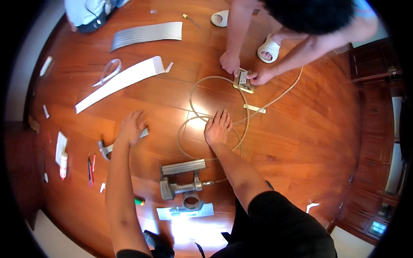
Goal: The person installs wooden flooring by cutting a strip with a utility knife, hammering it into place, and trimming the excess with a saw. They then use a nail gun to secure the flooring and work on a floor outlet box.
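My left hand [132, 127] is over the wood floor beside a hammer [104, 149], its fingers apart. The hammer's handle passes under my wrist, and I cannot tell whether the hand touches it. My right hand [218, 129] lies with fingers spread on the floor, at the looped air hose [190, 96]. Below it a metal nail gun [180, 185] rests on its side, joined to the hose. Across from me, a co-worker's hands [258, 76] hold a small metal plate [243, 77] on a yellowish block [248, 90].
A roll of tape [191, 201] and a white-blue strip [202, 210] lie near my legs. Leftward are red-handled pliers [90, 172] and a white bottle [63, 166]. Farther off are a long white strip [122, 85], a ridged grey strip [148, 35] and a screwdriver [191, 19]. Cabinets [372, 146] line the right.
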Demonstrator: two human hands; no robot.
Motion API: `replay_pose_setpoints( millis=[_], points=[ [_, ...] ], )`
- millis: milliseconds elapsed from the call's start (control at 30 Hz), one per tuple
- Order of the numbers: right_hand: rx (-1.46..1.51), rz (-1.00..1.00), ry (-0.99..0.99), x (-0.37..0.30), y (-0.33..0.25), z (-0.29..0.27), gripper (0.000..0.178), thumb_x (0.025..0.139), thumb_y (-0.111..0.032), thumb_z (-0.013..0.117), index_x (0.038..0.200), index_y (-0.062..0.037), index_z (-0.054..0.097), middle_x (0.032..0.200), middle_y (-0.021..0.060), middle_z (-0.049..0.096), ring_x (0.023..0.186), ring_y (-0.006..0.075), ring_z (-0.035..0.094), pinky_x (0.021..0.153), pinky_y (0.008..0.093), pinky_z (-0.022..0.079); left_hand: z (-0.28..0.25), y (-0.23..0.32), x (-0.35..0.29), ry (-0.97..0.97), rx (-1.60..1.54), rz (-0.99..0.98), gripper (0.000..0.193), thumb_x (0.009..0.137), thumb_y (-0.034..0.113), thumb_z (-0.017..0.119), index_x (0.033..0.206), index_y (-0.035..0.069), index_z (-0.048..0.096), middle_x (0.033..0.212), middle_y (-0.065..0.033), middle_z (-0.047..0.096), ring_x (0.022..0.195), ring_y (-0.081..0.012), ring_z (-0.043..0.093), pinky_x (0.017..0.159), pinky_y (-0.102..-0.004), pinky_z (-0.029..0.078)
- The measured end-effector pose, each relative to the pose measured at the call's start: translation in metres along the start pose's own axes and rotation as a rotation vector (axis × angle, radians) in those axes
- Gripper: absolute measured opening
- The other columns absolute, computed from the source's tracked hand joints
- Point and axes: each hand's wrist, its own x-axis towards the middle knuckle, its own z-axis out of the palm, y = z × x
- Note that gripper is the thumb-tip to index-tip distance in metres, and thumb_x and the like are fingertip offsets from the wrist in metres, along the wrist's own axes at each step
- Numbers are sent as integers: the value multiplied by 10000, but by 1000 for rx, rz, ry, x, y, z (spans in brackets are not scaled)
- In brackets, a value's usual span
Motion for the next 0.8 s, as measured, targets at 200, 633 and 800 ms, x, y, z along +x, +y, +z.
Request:
replay_pose_setpoints(
  millis=[200,633,800],
  points=[
    [86,-4,-289,1,11,-46,711,1038,-407,490,1600,-11,310,1698,221,207,1563,397,197,1265,562,134,-112,39,-327,171,252,-7,406,929,111,683,1325,60,615,1287,-176,629,1189,-423,588,1011,-486,481],
    [322,181,-472,-97,466,-169,584,1078,-468,434,1244,42,667,1187,325,687,1141,477,647,978,509,500,-46,44,-832,186,-577,-1169,348,1002,135,634,1301,-36,585,1034,-165,712,833,-279,676,745,-392,565],
    [163,382,-443,-170,590,-117,547,1048,-485,547,1216,25,654,1105,279,724,1041,419,696,926,490,534,-113,112,-613,185,57,-692,260,979,197,599,1071,-37,665,904,-275,691,873,-444,675,765,-500,531]
  ],
)
